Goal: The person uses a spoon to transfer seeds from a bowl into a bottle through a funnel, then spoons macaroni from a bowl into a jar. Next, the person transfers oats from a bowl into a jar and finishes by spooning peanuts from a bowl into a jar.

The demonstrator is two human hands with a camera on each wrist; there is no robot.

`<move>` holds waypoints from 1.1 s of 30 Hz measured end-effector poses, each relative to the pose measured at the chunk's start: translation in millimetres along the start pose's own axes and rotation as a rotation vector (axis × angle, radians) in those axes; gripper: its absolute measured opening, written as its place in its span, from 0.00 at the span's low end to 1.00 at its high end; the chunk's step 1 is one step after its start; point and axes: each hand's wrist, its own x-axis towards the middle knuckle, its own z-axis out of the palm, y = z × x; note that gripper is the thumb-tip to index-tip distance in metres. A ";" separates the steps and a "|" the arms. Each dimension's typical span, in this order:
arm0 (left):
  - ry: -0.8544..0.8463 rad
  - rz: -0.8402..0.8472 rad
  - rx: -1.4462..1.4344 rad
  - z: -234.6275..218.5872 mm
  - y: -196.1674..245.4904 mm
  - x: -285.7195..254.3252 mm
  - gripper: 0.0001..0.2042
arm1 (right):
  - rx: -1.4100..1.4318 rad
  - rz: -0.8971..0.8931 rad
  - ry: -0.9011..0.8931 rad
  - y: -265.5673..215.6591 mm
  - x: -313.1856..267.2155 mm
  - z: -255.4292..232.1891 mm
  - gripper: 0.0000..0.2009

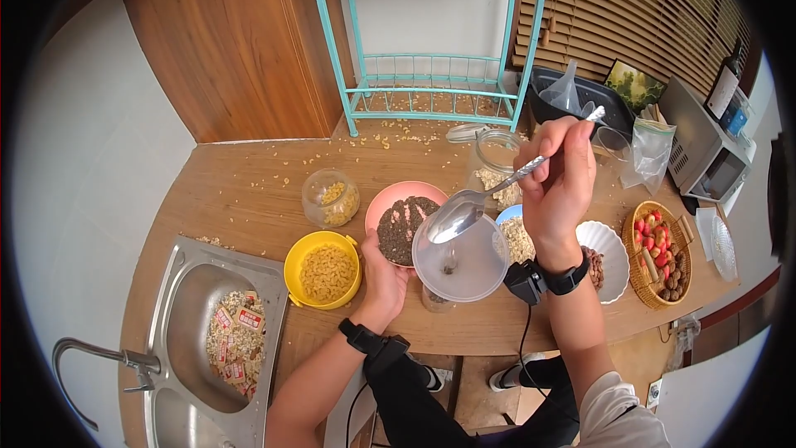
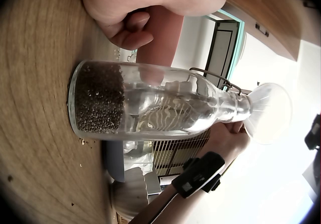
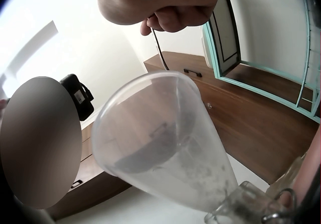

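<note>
Gripping spoon by its patterned handle in right hand, fingers curled, just above funnel. Holding pink bowl with dark seeds at near side in left hand. Looks light, stiff, slick; best taken mid-handle. Seated under funnel: glass bottle, likely heavier, fragile; grasp round body.

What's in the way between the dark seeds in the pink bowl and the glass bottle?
Just the rim of the funnel in the bottle, beside and above the bowl; seeds must clear it. Nothing visible blocks the spoon over the funnel's mouth.
</note>
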 end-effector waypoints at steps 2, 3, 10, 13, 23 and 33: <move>-0.007 0.002 0.004 -0.9 0.0 0.1 0.25 | 0.009 -0.040 0.000 0.0 -0.3 -1.2 0.22; -0.013 -0.016 -0.010 -2.8 -1.0 1.5 0.26 | 0.019 -0.081 0.001 0.1 -0.4 -1.5 0.22; -0.016 -0.043 -0.047 -1.3 0.9 1.7 0.26 | 0.026 -0.018 0.250 -5.0 5.8 7.2 0.22; 0.002 -0.048 -0.065 -0.3 0.0 0.8 0.26 | -0.076 0.053 0.240 5.3 7.7 3.2 0.21; -0.015 -0.027 -0.047 -0.3 2.7 -0.8 0.26 | -0.361 0.394 0.013 57.8 1.9 -7.1 0.21; -0.014 0.014 -0.061 -3.2 -1.3 1.1 0.26 | -0.616 0.474 -0.076 83.5 -6.5 -13.5 0.20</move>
